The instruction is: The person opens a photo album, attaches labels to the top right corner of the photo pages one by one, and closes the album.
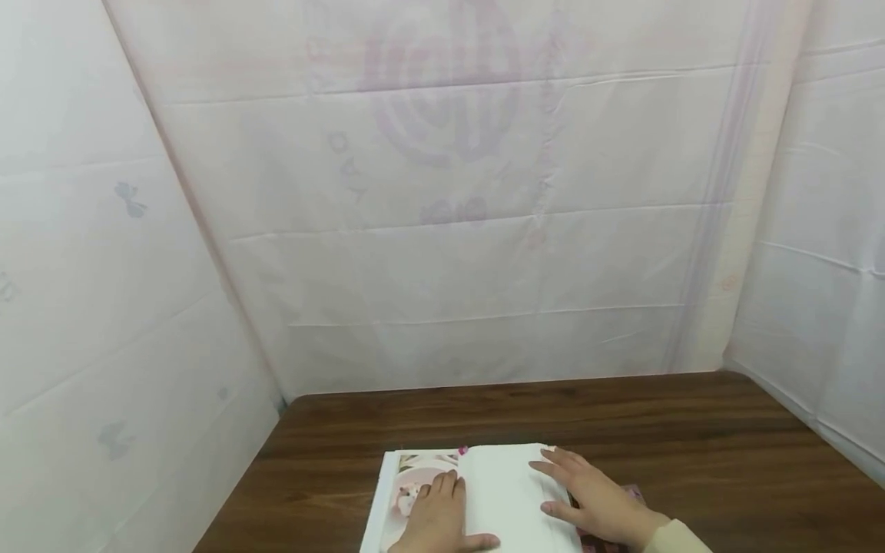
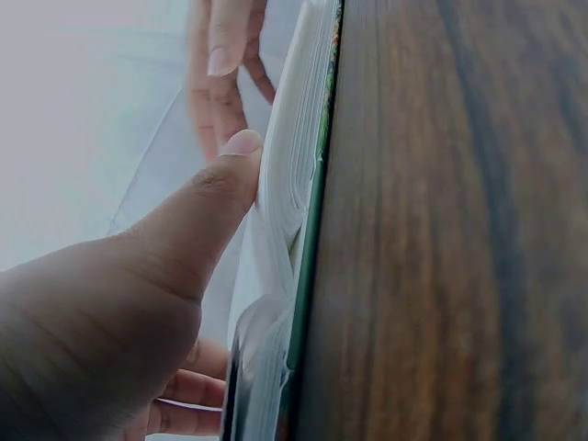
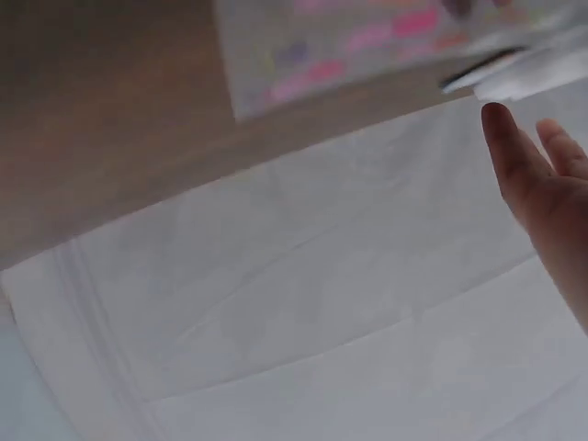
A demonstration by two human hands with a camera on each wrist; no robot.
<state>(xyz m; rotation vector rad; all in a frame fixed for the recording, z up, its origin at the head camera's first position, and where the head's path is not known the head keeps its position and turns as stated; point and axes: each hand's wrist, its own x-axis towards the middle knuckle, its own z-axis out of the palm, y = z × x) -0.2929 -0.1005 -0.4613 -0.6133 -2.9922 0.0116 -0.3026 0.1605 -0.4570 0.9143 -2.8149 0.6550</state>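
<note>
A thick open notebook [image 1: 508,491] lies on the table, with a blank white right page and a printed picture [image 1: 408,495] on its left side. My left hand [image 1: 442,518] lies flat across the left side, its thumb stretched over the inner fold. In the left wrist view the left thumb [image 2: 207,202] touches the page stack above a green cover [image 2: 312,230]. At the right page's outer edge, my right hand [image 1: 598,495] spreads its fingers loosely. The right wrist view shows these fingers [image 3: 514,156] beside the blurred book edge, gripping nothing.
Something pink-patterned [image 1: 634,491] lies partly hidden under the right hand; in the right wrist view it is a blurred pale sheet [image 3: 340,60] with pink marks. A small pink piece [image 1: 463,451] sits atop the fold. White cloth walls [image 1: 442,269] enclose the brown wooden table [image 1: 318,461].
</note>
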